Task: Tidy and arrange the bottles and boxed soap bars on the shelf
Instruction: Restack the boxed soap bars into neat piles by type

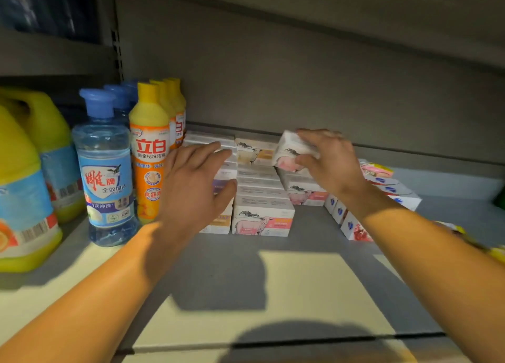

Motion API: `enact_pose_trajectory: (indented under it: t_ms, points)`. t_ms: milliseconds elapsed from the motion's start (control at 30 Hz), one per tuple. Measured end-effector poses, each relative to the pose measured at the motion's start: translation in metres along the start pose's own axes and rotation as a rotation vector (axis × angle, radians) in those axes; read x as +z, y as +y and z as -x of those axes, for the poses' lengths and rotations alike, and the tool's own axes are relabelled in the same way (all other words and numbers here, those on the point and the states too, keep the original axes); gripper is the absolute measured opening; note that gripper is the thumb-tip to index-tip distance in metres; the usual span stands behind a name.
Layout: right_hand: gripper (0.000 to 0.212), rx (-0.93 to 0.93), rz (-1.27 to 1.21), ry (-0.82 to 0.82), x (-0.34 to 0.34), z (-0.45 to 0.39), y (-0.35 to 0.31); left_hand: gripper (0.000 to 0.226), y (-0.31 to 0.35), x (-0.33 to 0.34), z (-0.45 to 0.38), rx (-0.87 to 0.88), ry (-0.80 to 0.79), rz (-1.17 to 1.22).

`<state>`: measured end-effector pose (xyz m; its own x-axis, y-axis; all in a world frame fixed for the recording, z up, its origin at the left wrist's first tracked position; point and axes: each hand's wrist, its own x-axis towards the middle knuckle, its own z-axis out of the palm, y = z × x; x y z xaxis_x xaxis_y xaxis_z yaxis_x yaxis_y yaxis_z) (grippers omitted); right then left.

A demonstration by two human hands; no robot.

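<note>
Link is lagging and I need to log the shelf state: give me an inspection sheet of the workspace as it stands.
Surface: grey shelf board, partly sunlit, shadows across the front.
Job's things: blue-capped bottles and orange bottles upright in rows at left; sheep-print soap boxes stacked in columns at centre; one tilted soap box lifted above the stack.
Clutter: shield-print boxes lying askew at right; yellow jugs at far left.
Grippers: left hand open, over the left column of boxes; right hand grips the tilted soap box.
Cables: nothing seen.
Surroundings: grey back panel; slotted upright at left.
</note>
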<state>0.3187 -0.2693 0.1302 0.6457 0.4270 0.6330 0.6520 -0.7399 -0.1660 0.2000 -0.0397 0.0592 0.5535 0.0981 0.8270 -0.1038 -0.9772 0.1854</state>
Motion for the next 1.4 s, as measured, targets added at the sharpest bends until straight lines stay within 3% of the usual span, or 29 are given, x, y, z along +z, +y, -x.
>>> enact_pose_trajectory:
  t_ms: [133,333,600,833,900,1200,1400]
  points:
    - [0.053,0.05,-0.16,-0.075,-0.024,0.035,-0.036,0.038,0.016,-0.016,0.004,0.029,0.054,0.14]
    - [0.044,0.146,-0.367,-0.152,-0.022,0.088,-0.077,0.029,0.044,-0.043,0.037,-0.155,-0.294,0.631]
    - [0.039,0.095,-0.602,-0.169,-0.024,0.124,-0.104,0.022,0.045,-0.065,0.07,-0.376,-0.405,0.822]
    - [0.038,0.122,-0.704,-0.137,-0.015,0.145,-0.112,0.017,0.045,-0.076,0.092,-0.444,-0.404,0.825]
    - [0.038,0.136,-0.674,-0.08,-0.01,0.153,-0.11,0.017,0.048,-0.074,0.102,-0.518,-0.385,0.919]
    - [0.083,0.203,-1.077,-0.222,0.013,0.194,-0.097,0.02,0.042,-0.065,0.112,-0.792,-0.296,1.216]
    - [0.068,0.306,-1.138,-0.205,0.016,0.194,-0.092,0.026,0.04,-0.061,0.111,-0.806,-0.289,1.197]
